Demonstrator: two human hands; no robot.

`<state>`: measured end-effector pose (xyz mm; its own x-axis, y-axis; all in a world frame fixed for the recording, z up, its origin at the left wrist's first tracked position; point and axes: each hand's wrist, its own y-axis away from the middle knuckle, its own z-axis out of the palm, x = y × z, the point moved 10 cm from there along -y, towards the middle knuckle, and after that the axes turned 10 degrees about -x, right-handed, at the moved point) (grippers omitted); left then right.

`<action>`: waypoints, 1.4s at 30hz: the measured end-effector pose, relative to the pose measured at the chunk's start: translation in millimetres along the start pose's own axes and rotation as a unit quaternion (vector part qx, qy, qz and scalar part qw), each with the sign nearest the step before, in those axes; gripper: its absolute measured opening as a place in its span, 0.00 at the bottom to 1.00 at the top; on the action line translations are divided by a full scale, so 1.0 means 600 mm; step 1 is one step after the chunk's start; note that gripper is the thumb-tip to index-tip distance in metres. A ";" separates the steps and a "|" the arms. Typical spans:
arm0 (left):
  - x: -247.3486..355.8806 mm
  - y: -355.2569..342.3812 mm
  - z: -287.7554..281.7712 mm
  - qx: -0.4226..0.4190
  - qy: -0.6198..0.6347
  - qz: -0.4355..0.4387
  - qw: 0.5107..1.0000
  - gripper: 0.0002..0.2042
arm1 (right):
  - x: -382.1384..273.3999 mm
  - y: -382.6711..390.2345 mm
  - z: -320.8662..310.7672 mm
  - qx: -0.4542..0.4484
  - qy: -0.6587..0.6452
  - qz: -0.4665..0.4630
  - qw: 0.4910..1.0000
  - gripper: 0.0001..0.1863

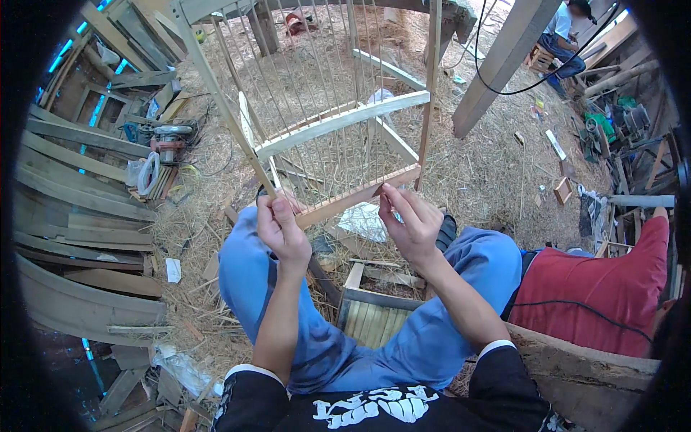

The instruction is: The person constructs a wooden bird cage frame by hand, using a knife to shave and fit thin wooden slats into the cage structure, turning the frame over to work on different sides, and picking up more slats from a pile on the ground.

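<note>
In front of my knees stands a wooden cage frame (338, 124) with many thin upright rods (309, 61) passing through its curved crossbar. Its bottom rail (345, 201) slants up toward the right. My left hand (283, 232) is closed around the frame's lower left corner, thumb uppermost. At the right part of that rail, my right hand (415, 225) has thumb and forefinger pinched together against its edge. Whatever small thing lies between those fingertips is too small to make out. Below the hands, between my legs, is a wooden box or stool with a slatted top (374, 322).
Wood shavings cover the ground. A power tool (169, 142) sits at left beside stacked boards (86, 237). A thick post (504, 68) slants at upper right. Someone in red (590, 299) is close on my right; another person (563, 43) sits far right. A cable (529, 92) hangs near the post.
</note>
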<state>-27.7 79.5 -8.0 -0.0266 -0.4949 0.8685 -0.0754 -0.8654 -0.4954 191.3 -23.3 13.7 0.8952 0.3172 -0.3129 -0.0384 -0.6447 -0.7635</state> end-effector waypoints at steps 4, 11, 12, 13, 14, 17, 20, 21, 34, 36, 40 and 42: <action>0.009 -0.005 0.005 -0.002 0.006 0.018 1.000 0.18 | -0.006 -0.002 -0.004 0.004 0.021 -0.004 1.000 0.18; 0.000 -0.005 0.004 -0.014 0.002 0.004 1.000 0.18 | -0.004 0.002 0.001 0.000 0.049 0.002 0.999 0.19; 0.001 -0.004 0.005 -0.014 0.003 0.004 1.000 0.18 | -0.003 0.003 0.002 0.000 0.050 0.002 0.999 0.19; 0.002 -0.004 0.007 -0.015 -0.009 0.002 1.000 0.18 | 0.000 0.003 0.005 -0.008 0.048 0.010 0.999 0.19; 0.003 -0.004 0.008 -0.016 -0.021 -0.001 1.000 0.18 | 0.003 0.004 0.009 -0.016 0.046 0.017 0.999 0.19; 0.003 -0.003 0.009 -0.019 -0.023 -0.001 1.000 0.18 | 0.006 0.004 0.012 -0.012 0.039 0.019 0.999 0.19; 0.000 0.001 0.007 -0.015 -0.010 -0.008 1.000 0.18 | 0.003 -0.002 0.011 -0.039 0.021 0.034 0.998 0.19; 0.001 0.002 0.008 -0.016 -0.010 -0.008 1.000 0.18 | 0.001 -0.003 0.009 -0.039 0.021 0.035 0.998 0.19; 0.002 0.004 0.020 -0.029 -0.017 0.018 0.999 0.16 | 0.023 0.015 0.028 -0.066 0.000 0.059 0.996 0.23; 0.002 0.005 0.019 -0.029 -0.028 0.016 0.999 0.17 | 0.023 0.014 0.031 -0.073 0.000 0.063 0.995 0.23; 0.002 0.006 0.024 -0.030 -0.034 0.009 0.999 0.17 | 0.025 0.013 0.036 -0.084 0.005 0.076 0.994 0.22; 0.005 0.006 0.024 -0.026 -0.032 0.006 0.999 0.16 | 0.025 0.011 0.036 -0.090 0.010 0.080 0.993 0.21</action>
<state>-13.9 73.9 -7.5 0.0351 -0.5111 0.8588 -0.1280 -0.8546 -0.5033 194.7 -7.9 -8.4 0.8924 0.1885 -0.4099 -0.1024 -0.8001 -0.5910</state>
